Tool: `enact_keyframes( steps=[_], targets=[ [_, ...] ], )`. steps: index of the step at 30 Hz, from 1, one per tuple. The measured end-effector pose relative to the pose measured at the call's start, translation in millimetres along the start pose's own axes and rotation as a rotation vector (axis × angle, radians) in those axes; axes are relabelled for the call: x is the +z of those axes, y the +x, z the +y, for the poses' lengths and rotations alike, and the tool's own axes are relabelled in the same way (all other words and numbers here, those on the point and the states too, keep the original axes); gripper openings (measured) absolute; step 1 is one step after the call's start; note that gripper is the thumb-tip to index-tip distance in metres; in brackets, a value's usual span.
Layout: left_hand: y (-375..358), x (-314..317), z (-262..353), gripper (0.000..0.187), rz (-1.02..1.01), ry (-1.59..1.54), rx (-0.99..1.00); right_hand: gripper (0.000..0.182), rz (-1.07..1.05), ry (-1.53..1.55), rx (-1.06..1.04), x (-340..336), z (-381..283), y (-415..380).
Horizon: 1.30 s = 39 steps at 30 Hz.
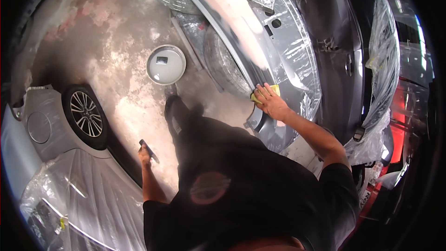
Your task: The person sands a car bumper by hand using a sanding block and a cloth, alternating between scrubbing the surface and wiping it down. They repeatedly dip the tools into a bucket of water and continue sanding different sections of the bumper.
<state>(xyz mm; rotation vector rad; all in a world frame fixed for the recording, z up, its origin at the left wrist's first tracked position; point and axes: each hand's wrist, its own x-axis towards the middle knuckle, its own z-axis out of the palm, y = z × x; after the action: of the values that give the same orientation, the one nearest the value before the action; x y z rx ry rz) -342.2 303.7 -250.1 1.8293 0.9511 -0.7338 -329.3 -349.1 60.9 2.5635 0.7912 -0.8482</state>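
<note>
My right hand (271, 102) lies over a folded yellow sheet of sandpaper (276, 89), fingers extended, holding it against the edge of the grey car fender (268, 75). A pale sanded patch (227, 7) runs along that panel, up to just beyond my fingertips. Off to the left, low over the floor, my left hand (144, 155) is closed around a dark, flat block (147, 148). The fender's wheel arch (227, 58) opens on the side toward the floor.
A round bucket (148, 67) with a small dark rectangle (161, 60) in it stands on the stained concrete floor (116, 51). Clear plastic film (304, 56) covers the car beyond the fender. At left is another car with a wheel (84, 114) and plastic sheeting (93, 186).
</note>
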Motion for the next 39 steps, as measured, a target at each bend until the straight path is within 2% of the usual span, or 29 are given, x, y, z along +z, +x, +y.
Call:
enact_keyframes(
  steps=[2,5,7,9,12,13,17,18,20,21,23,24,27,33,36,38,39],
  targets=[
    [-1,-2,-15,0.062,-0.010,-0.006,0.015,0.038,0.034,-0.013,-0.008,-3,4,0],
    [-6,-9,-19,0.062,0.025,-0.028,-0.037,0.039,-0.058,-0.095,-0.083,-36,25,25],
    [-2,-23,-27,0.065,0.001,-0.027,-0.049,0.036,0.235,-0.248,-0.075,-45,50,60],
    [11,-38,-39,0.073,-0.057,-0.028,-0.078,0.034,0.333,-0.209,-0.056,-67,80,106],
    [-8,-54,-21,0.075,0.034,-0.063,-0.128,0.033,0.351,-0.372,0.001,-116,120,178],
    [-24,-51,-7,0.057,0.149,-0.097,-0.079,0.032,0.368,-0.424,0.018,-128,135,202],
    [-32,-74,1,0.061,0.104,-0.140,-0.129,0.033,0.364,-0.385,0.148,-194,176,280],
    [-31,-81,1,0.061,0.101,-0.115,-0.137,0.033,0.351,-0.362,0.152,-183,185,307],
    [-25,-83,11,0.065,0.004,-0.108,-0.160,0.034,0.600,-0.366,0.151,-150,200,350],
    [-28,-79,29,0.069,0.029,-0.055,-0.187,0.034,0.583,-0.344,0.166,-152,195,342],
    [6,-79,28,0.074,0.008,0.011,-0.217,0.034,0.284,-0.293,0.059,-176,178,308],
    [15,-76,40,0.075,-0.017,0.038,-0.206,0.034,0.270,-0.275,0.077,-170,169,292],
    [49,-79,82,0.075,-0.149,0.110,-0.103,0.035,0.257,-0.267,0.135,-142,138,226],
    [85,-82,173,0.070,-0.134,0.171,0.034,0.040,0.199,-0.230,0.223,-56,50,88],
    [94,-83,187,0.072,-0.201,0.174,0.125,0.040,0.240,-0.176,0.264,-1,12,32],
    [77,-72,195,0.070,-0.115,0.274,0.046,0.045,0.385,-0.057,0.305,36,-8,3],
    [86,-70,187,0.070,-0.150,0.288,0.066,0.045,0.408,-0.057,0.330,43,-15,-11]
  ],
)
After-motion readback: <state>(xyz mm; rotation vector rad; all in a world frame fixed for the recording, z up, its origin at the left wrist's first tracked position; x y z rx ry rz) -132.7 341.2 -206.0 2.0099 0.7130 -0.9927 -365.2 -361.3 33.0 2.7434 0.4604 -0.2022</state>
